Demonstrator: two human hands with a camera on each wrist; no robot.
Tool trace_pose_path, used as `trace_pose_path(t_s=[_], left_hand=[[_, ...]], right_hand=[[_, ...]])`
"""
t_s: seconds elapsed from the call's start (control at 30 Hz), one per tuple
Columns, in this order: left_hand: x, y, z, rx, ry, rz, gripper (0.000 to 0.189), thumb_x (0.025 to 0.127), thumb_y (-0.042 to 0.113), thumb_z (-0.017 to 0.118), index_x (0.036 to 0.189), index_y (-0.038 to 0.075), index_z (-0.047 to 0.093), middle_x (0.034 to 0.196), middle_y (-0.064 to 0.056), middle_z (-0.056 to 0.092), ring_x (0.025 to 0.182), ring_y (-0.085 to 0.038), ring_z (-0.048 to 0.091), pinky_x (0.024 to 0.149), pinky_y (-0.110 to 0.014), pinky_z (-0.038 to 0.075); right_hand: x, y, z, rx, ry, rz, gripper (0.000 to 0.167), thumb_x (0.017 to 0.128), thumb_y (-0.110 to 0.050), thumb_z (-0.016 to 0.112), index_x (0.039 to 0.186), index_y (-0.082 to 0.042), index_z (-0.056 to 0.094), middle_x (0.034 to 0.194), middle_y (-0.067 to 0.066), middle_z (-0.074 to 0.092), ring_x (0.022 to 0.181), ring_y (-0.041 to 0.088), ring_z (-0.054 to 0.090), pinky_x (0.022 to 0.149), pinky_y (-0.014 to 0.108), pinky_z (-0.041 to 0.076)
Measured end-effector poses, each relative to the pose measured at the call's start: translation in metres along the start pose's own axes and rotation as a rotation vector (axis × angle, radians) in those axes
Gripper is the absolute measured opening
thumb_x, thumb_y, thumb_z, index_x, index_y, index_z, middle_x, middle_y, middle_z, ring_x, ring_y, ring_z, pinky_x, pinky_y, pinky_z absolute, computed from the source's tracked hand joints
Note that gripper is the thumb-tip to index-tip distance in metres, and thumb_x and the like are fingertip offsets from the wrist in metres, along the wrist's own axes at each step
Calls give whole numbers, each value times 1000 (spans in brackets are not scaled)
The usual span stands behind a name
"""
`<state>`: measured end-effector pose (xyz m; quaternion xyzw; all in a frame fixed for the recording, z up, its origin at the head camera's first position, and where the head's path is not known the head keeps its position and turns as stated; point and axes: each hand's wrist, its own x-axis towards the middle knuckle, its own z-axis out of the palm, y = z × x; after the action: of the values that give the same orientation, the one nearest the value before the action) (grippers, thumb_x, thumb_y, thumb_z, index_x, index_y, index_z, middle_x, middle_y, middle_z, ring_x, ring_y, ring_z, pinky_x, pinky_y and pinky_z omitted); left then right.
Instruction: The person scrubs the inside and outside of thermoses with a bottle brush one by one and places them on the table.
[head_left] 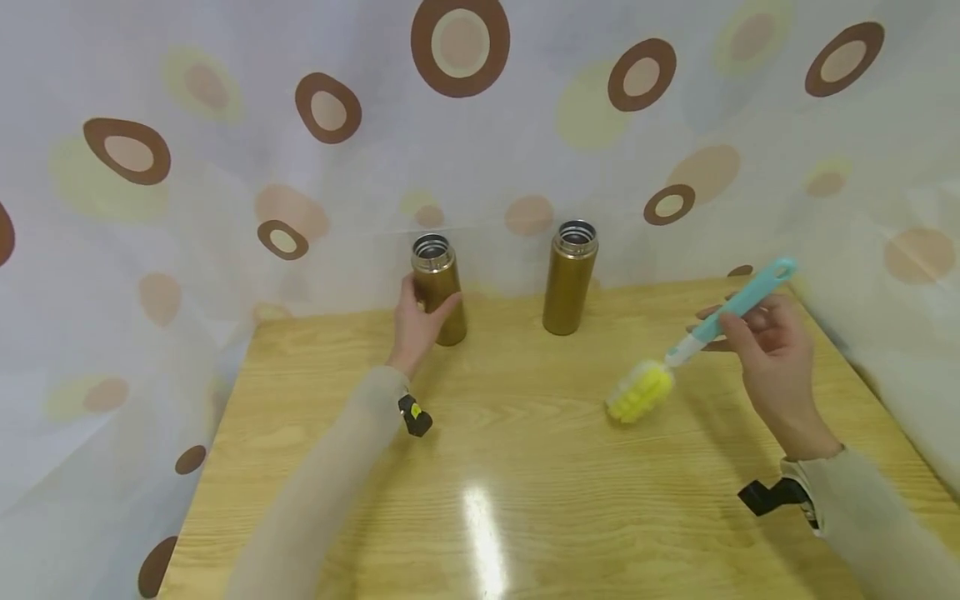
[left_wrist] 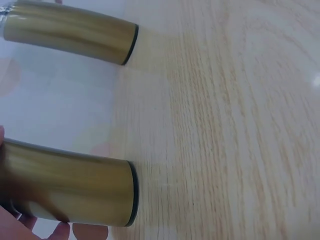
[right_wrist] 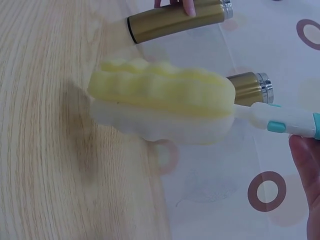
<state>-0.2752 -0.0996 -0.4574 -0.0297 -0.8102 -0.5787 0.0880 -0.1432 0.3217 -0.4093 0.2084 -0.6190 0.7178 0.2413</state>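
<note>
Two gold thermos flasks stand upright and lidless near the back of the table. My left hand (head_left: 423, 323) grips the left flask (head_left: 447, 292), thumb on its near side and fingers round the far side. In the left wrist view this flask (left_wrist: 75, 182) shows a dark base rim. The right flask (head_left: 570, 283) stands apart, touched by neither hand. My right hand (head_left: 780, 358) holds a bottle brush by its turquoise handle (head_left: 742, 300). Its yellow and white sponge head (head_left: 639, 392) points down and left over the table, and fills the middle of the right wrist view.
The light wooden table (head_left: 555, 483) reflects a bright streak near its front. Behind and beside it hangs a pale sheet (head_left: 480, 150) with brown, pink and yellow round shapes. Dark devices are strapped at both wrists.
</note>
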Motion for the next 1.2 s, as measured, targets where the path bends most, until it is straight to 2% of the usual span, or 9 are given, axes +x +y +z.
trace_pose_path(t_s=[0.2, 0.57, 0.73, 0.83, 1.2], left_hand=[[-7, 5, -5, -50, 11, -31, 74, 92, 32, 83, 150, 7, 43, 150, -15, 53, 139, -31, 50, 120, -50, 37], [-27, 18, 0, -57, -4, -48, 73, 90, 27, 85, 147, 5, 46, 148, -16, 55, 140, -32, 50, 120, -50, 38], [-42, 22, -1, -79, -39, -59, 76, 89, 29, 86, 148, 6, 45, 148, -15, 55, 139, -31, 51, 119, -51, 38], [-51, 24, -3, -60, -64, -54, 80, 88, 30, 87, 151, 7, 44, 149, -14, 55, 139, -31, 51, 118, -51, 40], [-84, 28, -13, -5, -166, -36, 79, 88, 26, 87, 151, 8, 45, 149, -15, 55, 138, -33, 52, 112, -54, 46]], right_hand=[[-1, 3, 3, -9, -26, -17, 19, 101, 17, 48, 119, 21, 49, 107, 22, 75, 92, 24, 78, 73, 30, 63], [-2, -2, 1, 7, -28, 4, 18, 101, 17, 47, 119, 20, 47, 108, 20, 75, 94, 24, 78, 73, 30, 63], [-1, -5, 1, 42, -46, -6, 27, 101, 19, 45, 128, 21, 47, 109, 21, 75, 92, 25, 78, 75, 31, 63], [0, -7, 2, 57, -53, -15, 34, 100, 20, 44, 134, 22, 46, 108, 22, 75, 90, 26, 78, 75, 32, 64], [8, -22, 2, 42, -39, -32, 29, 100, 18, 46, 129, 20, 49, 110, 21, 75, 90, 25, 78, 74, 30, 63]])
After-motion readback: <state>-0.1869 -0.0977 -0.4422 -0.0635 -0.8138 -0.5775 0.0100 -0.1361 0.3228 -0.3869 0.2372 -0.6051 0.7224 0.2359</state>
